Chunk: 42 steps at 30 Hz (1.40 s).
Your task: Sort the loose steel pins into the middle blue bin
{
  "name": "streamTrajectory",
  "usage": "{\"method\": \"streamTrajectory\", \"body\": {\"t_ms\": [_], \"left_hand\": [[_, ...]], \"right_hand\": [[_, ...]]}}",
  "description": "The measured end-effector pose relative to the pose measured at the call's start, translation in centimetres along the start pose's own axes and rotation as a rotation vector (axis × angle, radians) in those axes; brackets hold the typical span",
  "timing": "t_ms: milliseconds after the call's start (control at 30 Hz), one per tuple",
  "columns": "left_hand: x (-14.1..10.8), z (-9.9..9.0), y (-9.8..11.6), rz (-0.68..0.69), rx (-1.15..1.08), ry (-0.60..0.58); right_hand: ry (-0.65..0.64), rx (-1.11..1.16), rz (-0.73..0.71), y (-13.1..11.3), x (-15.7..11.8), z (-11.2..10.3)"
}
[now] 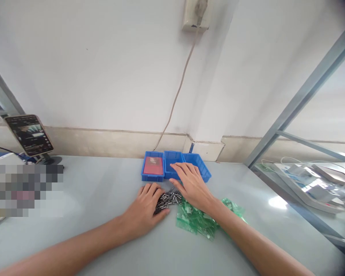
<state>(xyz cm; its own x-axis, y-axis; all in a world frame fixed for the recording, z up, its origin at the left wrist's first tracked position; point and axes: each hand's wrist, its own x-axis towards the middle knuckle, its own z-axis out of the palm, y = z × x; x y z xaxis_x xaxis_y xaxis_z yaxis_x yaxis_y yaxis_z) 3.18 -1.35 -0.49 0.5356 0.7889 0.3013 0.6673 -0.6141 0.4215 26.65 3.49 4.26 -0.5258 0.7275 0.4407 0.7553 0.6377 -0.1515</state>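
A pile of small dark metal pins or screws (171,197) lies on the grey table between my hands; their exact kind is too small to tell. My left hand (146,205) rests at the pile's left side, fingers spread and thumb apart, touching its edge. Over the pile's right side reaches my right hand (191,186), fingers stretched out toward the blue bins and nothing seen in them. Beneath my right wrist lie several green plastic bags (199,220), partly covered by the forearm. Behind the pile stands the middle blue bin (172,155), its front partly hidden by my right fingers.
To its left, another blue bin (152,178) holds a red flat piece. A third blue bin (205,170) stands at the right. A phone (30,134) on a stand is at the far left. A metal frame (276,130) borders the table's right side.
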Motion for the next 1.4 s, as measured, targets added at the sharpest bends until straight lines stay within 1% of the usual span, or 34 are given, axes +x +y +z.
{"method": "streamTrajectory", "body": {"t_ms": [167, 533, 700, 800, 933, 1200, 1400], "left_hand": [[0.1, -0.2, 0.1, 0.013, 0.024, -0.008], [0.2, 0.0, 0.0, 0.002, 0.037, -0.012], [0.2, 0.0, 0.1, 0.0, 0.047, -0.017], [0.2, 0.0, 0.1, -0.014, 0.06, -0.02], [0.3, 0.0, 0.2, -0.029, 0.056, -0.032], [0.4, 0.0, 0.2, -0.054, 0.046, -0.047], [0.4, 0.0, 0.2, -0.056, 0.043, -0.045]], "right_hand": [[-0.063, 0.008, -0.054, 0.4, -0.4, 1.0], [-0.124, 0.088, -0.048, 0.4, -0.4, 0.9], [-0.15, 0.096, -0.057, -0.2, 0.7, 0.7], [-0.178, 0.043, -0.083, -0.4, 1.7, 1.1], [-0.19, 0.027, -0.099, -0.4, 2.8, 1.7], [-0.195, 0.028, -0.156, 0.4, 2.9, 2.2], [-0.205, 0.039, -0.157, -0.1, 3.2, 1.6]]}}
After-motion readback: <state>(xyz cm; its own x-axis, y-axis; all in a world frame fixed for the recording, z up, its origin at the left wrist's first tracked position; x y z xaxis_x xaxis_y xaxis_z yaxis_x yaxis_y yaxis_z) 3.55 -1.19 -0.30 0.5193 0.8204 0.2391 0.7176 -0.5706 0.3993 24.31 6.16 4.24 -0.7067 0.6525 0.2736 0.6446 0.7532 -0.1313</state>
